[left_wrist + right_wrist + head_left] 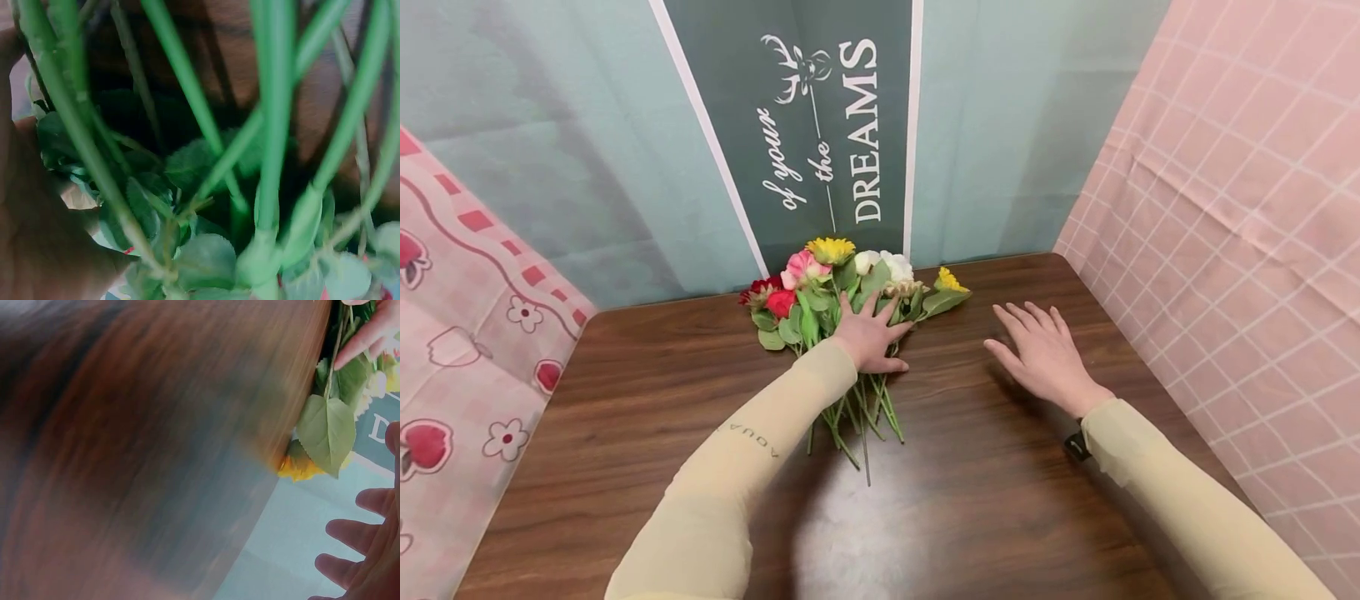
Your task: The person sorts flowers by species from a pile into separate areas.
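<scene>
A bunch of flowers (805,268) lies toward the table's far edge, with red, pink, yellow and white heads away from me and green stems (842,425) toward me. Across its leaves and upper stems rests my left hand (871,337), fingers spread. Close up in the left wrist view, stems (272,125) and leaves (206,262) fill the frame, with part of that hand dark at the left. To the right of the bunch, apart from it, my right hand (1041,354) is over the table with fingers extended. Its fingers (350,537) show at the right wrist view's edge.
The brown wooden table (647,392) stands against a blue-green cloth (1000,125) with white lettering. Pink checked cloth (1247,208) hangs along the right side, and a strawberry-patterned cloth (482,375) along the left. One yellow flower (950,281) sticks out at the bunch's right.
</scene>
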The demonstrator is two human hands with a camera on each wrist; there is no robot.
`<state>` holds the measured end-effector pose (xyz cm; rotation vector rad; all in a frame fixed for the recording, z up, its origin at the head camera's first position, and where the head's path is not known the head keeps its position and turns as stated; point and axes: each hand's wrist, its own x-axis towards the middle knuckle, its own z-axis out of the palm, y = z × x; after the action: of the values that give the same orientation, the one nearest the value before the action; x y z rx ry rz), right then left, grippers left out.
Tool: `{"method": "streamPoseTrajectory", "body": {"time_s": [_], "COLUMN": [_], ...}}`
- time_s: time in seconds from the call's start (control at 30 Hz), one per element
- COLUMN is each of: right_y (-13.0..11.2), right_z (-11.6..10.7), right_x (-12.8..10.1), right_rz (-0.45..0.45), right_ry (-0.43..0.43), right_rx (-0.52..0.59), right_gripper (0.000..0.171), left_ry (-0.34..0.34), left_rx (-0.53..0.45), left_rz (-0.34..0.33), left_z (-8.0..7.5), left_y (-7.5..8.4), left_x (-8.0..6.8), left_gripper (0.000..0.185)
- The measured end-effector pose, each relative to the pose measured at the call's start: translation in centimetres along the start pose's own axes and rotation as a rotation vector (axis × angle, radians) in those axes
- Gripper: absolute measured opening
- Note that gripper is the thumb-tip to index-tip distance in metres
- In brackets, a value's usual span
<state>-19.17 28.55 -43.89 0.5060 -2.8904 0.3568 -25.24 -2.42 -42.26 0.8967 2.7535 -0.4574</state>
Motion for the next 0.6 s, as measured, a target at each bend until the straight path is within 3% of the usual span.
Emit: {"method": "streamPoseTrajectory", "body": {"time_s": [0.23, 0.43, 0.6], "right_y": [-0.5, -0.4, -0.9], "right_z": [0.2, 0.5, 0.7], "right_x": [1.9, 2.6, 3.4], "right_rz": [-0.054, -0.09, -0.116], "right_ry": [-0.026, -0.045, -0.081], "right_rx": [0.014, 0.015, 0.012], "right_gripper": [0.073, 0.073, 0.075], "left_ry": [-0.001, 0.024, 0.028], "left_rx": [-0.053, -0.004, -0.017], "left_rz": [-0.042, -0.015, -0.016], "left_z": [1.9, 3.1, 4.2], "left_y": [-1.3, -2.0, -3.5], "left_x": [-1.8, -3.7, -6.0], "left_gripper": [0.069, 0.059, 0.057]}}
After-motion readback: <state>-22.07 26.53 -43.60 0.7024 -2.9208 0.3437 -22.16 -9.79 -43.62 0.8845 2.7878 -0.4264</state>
